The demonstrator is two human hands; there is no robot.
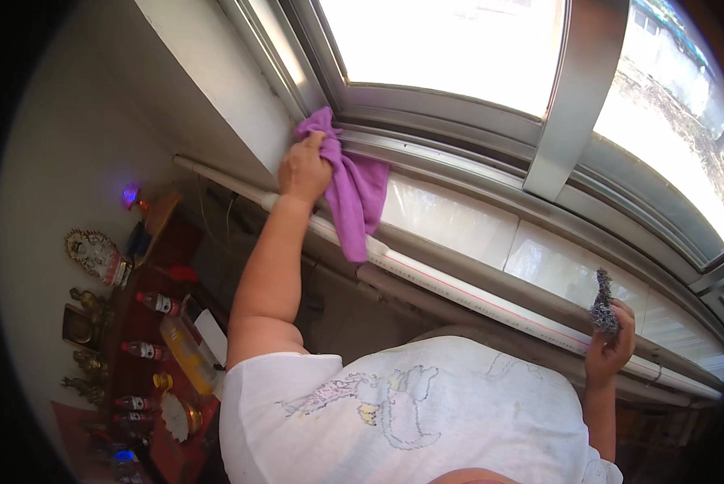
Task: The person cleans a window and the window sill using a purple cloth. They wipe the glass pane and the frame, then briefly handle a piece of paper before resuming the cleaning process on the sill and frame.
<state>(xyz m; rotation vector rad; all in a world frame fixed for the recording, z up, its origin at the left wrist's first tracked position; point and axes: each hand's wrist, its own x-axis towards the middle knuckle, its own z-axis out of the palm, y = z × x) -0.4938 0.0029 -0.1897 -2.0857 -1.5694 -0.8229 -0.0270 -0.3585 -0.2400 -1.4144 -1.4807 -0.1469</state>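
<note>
My left hand [304, 169] grips a purple cloth [357, 190], pressing one bunched end into the lower left corner of an aluminium window frame [434, 151]. The rest of the cloth drapes over the tiled sill [449, 221], and its tip hangs across a white plastic pipe [434, 272]. Over to the right, my right hand [613, 348] holds a grey metal scouring pad [604, 308] upright near the sill's front edge. Part of the pad stretches upward as a loose strand. The palm side of my left hand is hidden.
The pipe runs along the wall below the sill, with a second pipe [398, 287] beneath it. At left a red-topped table [168, 451] bears several bottles [144, 349], a white statue [93, 251] and gold figures. A side wall [217, 78] borders the window.
</note>
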